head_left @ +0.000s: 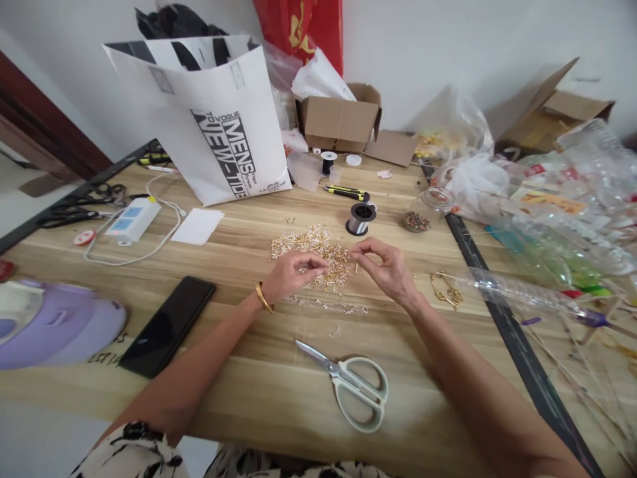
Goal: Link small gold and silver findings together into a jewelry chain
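Note:
A heap of small gold and silver beads (311, 249) lies in the middle of the wooden table (249, 372). My left hand (291, 273), with a gold bangle on the wrist, pinches a small bead at the heap's near edge. My right hand (385, 267) has its fingertips pinched together just right of the heap, holding something too thin to make out. A strung line of pale beads (328, 306) lies on the table just below both hands. White-handled scissors (355, 385) lie closer to me.
A spool of clear thread (360, 218), a yellow utility knife (347, 192) and a small dish of beads (417, 222) sit behind the heap. A black phone (168, 325), power strip (133, 220), white shopping bag (213, 126), cardboard box (341, 119) and clear plastic bottles (562, 219) surround the area.

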The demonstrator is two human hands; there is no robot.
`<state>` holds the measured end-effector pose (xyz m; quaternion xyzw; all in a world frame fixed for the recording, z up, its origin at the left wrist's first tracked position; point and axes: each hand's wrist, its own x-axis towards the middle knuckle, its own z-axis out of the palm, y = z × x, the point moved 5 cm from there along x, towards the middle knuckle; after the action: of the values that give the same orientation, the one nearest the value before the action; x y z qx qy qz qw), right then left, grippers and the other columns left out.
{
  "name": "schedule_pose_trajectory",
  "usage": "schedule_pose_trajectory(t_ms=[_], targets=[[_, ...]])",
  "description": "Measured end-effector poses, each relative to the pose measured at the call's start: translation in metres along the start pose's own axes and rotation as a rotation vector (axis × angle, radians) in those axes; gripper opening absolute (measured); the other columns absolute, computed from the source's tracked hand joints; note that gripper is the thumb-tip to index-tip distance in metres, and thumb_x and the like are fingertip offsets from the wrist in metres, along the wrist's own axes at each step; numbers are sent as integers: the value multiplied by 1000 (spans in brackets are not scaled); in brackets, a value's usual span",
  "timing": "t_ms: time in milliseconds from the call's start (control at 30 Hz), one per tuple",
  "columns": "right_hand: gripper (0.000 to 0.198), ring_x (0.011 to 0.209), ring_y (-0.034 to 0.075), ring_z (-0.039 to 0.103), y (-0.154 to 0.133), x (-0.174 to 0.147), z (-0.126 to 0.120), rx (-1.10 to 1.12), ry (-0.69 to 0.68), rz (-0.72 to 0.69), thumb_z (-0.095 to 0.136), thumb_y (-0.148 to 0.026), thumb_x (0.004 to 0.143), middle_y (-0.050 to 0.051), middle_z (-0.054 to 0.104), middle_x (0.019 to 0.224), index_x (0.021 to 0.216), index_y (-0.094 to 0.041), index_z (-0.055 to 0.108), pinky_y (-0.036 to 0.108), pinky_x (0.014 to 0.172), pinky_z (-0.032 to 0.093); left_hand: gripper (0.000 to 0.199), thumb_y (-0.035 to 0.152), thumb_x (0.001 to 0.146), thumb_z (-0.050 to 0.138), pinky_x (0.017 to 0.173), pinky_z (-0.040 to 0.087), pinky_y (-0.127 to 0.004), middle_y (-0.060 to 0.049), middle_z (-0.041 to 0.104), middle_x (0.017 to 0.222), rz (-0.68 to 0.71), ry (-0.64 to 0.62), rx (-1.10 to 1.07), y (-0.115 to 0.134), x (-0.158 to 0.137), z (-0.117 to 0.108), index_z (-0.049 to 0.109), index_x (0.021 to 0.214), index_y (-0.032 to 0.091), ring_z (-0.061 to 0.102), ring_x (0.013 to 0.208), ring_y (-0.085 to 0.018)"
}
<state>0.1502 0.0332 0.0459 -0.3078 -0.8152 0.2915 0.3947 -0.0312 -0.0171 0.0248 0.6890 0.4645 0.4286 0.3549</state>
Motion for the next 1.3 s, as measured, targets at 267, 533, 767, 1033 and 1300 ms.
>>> schedule_pose_trajectory(t_ms=[267, 533, 767, 1033, 1300], targets=[[14, 71, 14, 58, 19, 3, -3, 118, -68, 129, 59, -29, 82, 2, 64, 76, 81, -16, 64, 28, 70, 46, 10, 18, 80, 60, 78, 48, -28, -4, 71, 83, 63, -65, 295, -2, 8, 13, 70, 82, 16, 64, 80, -15], [19, 58, 10, 46, 47, 5, -10, 319, 17, 280, 62, -35, 79, -1, 54, 65, 75, -16, 60, 24, 55, 37, 12, 20, 81, 58, 85, 44, -33, -3, 69, 86, 80, -237, 541, -8, 36, 46, 70, 84, 19, 58, 89, -19], [21, 58, 10, 47, 71, 0, -12, 395, 220, 374, 62, -36, 76, -2, 53, 61, 70, -17, 58, 24, 59, 39, 14, 20, 80, 58, 84, 44, -34, -5, 66, 80, 18, -179, 652, -15, 80, 65, 71, 82, 17, 56, 85, -20], [18, 58, 10, 46, 83, -10, -6, 395, 414, 375, 58, -34, 79, -2, 52, 63, 72, -17, 57, 23, 56, 38, 15, 27, 77, 60, 81, 44, -39, -8, 66, 77, -30, -219, 835, -25, 102, 84, 70, 72, 17, 57, 84, -24], [17, 56, 11, 47, 89, -13, 1, 425, 452, 400, 57, -33, 78, -3, 53, 61, 74, -17, 57, 24, 55, 38, 14, 20, 77, 55, 83, 44, -38, -9, 68, 78, -63, -299, 905, -26, 110, 93, 68, 75, 15, 60, 87, -25]])
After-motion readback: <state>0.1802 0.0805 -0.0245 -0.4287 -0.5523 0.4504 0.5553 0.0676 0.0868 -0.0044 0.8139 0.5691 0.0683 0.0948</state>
